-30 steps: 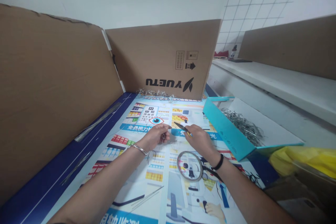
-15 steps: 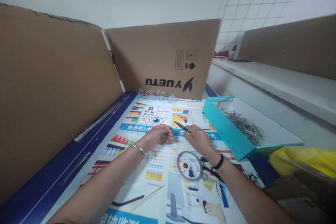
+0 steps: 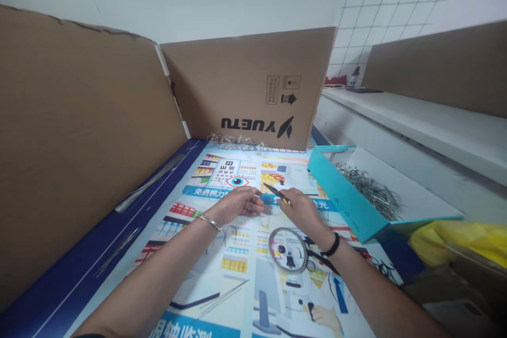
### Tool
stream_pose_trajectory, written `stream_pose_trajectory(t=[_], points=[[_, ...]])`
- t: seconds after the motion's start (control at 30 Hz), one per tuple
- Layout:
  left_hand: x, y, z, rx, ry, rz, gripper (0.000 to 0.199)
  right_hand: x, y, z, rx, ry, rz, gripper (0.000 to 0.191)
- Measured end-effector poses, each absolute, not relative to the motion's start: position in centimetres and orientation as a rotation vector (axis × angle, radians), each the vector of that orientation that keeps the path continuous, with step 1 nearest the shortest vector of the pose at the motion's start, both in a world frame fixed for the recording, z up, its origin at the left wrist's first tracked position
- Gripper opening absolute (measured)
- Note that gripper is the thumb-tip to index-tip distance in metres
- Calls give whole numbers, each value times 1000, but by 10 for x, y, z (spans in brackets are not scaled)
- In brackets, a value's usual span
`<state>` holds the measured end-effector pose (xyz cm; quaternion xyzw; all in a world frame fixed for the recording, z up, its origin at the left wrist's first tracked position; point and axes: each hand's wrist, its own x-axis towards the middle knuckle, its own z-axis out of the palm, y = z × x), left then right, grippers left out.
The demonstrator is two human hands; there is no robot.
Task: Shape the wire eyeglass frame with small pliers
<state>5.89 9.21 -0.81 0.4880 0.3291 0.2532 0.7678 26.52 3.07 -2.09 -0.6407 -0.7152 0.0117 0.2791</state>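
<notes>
My right hand [image 3: 301,210] is closed around pointed pliers [image 3: 275,190] with a touch of yellow at the handle. Their dark tip points up and left, toward my left hand [image 3: 242,206]. The left fingers are curled, thumb and forefinger together on a thin wire [image 3: 266,223], which loops faintly below the fingertips and is hard to make out. A small gap separates the plier tip from the left fingertips. Both hands are above a printed poster sheet [image 3: 237,296]. Below the right hand is a grey ring [image 3: 270,253]; I cannot tell whether it is printed.
An open turquoise box [image 3: 340,195] holds a tangle of thin wire pieces [image 3: 368,190] at the right. Straight wires [image 3: 148,185] lie along the left edge. Cardboard panels [image 3: 222,79] stand at the back and left. Yellow material [image 3: 455,240] is at the lower right.
The whole view has shifted slightly. Both hands keep nearly the same pose, and the pliers are still in my right hand.
</notes>
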Motion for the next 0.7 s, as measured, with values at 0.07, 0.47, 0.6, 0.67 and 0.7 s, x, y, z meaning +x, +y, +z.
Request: stream_pose_trajectory(t=[0.07,0.47,0.6,0.67,0.7], points=[[59,92,-7,1046,716,553,28,265,31,-21,-1722,-1921,33,24],[61,87,-1,997,723,560,25,259,27,-18,-1720,-1964,10,22],[61,86,-2,990,712,561,26,255,25,-15,-1757,-1977,25,21],[60,85,-3,994,708,562,26,253,24,-14,-1760,-1982,37,21],[60,85,-3,996,708,565,26,253,24,-14,-1755,-1985,40,21]])
